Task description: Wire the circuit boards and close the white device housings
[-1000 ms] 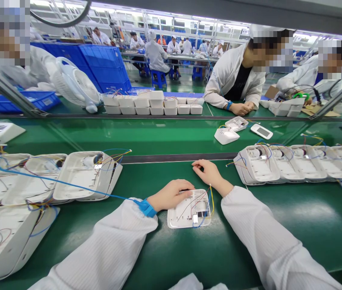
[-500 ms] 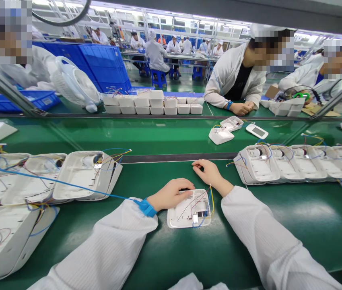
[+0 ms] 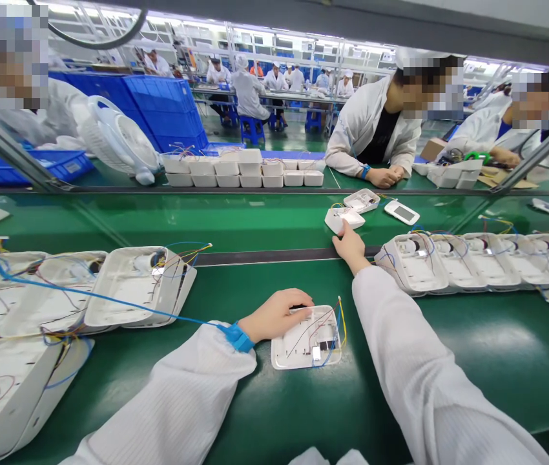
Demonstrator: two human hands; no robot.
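In the head view my left hand [image 3: 281, 315] holds the upper left edge of a white plastic housing [image 3: 298, 345], thumb over the rim and the other fingers partly hidden behind it. The housing lies open side up on the green bench, with a motor and red, blue and yellow wires inside. My right hand [image 3: 351, 248] stretches over the dark strip toward a white housing [image 3: 345, 221] on the green belt. Its index finger is extended and meets that housing's near side; no grasp shows. Behind that is another wired housing [image 3: 362, 200].
Wired housings stand in a row on the right [image 3: 414, 265] and in stacks on the left [image 3: 132, 290]. A white cover with a screen [image 3: 402, 212] lies on the belt. My blue wrist cord [image 3: 110, 298] crosses the left stacks. A co-worker's hands [image 3: 385, 175] rest beyond the belt.
My right hand has moved forward from beside the near housing to the housing on the belt, its index finger now reaching out. The left hand stays on its housing.
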